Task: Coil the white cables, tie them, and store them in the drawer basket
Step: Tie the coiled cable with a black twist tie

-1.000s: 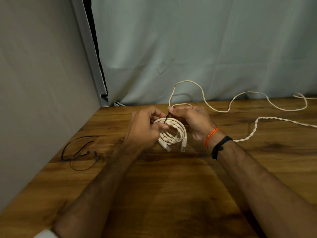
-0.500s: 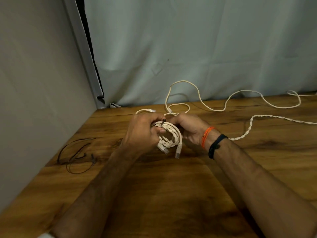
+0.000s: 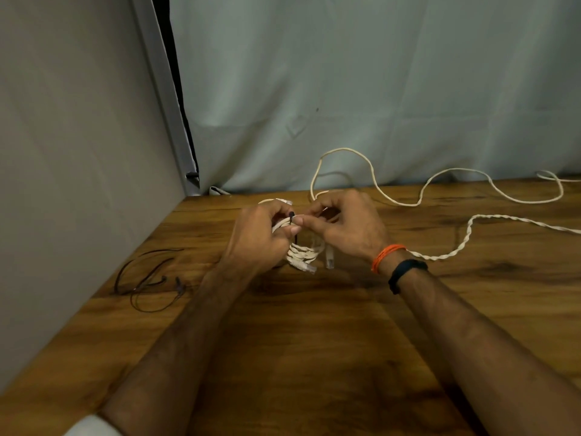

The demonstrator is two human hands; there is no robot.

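Observation:
A coiled white cable [image 3: 303,253] with clear plug ends hanging at its bottom sits between my hands over the wooden table [image 3: 314,357]. My left hand [image 3: 257,240] grips the coil's left side. My right hand [image 3: 349,225] pinches a thin black tie [image 3: 293,217] at the top of the coil, fingertip to fingertip with my left thumb. A loose white cable [image 3: 396,201] snakes along the back of the table, and a twisted white cable [image 3: 465,243] runs off to the right. No drawer basket is in view.
Several thin black ties [image 3: 147,278] lie on the table at the left, near a grey wall [image 3: 78,152]. A pale curtain [image 3: 377,89] hangs behind the table's far edge.
Both hands have closed in at the top of the coil and my right fingers now pinch the black tie against it. The coil has turned slightly in my left hand.

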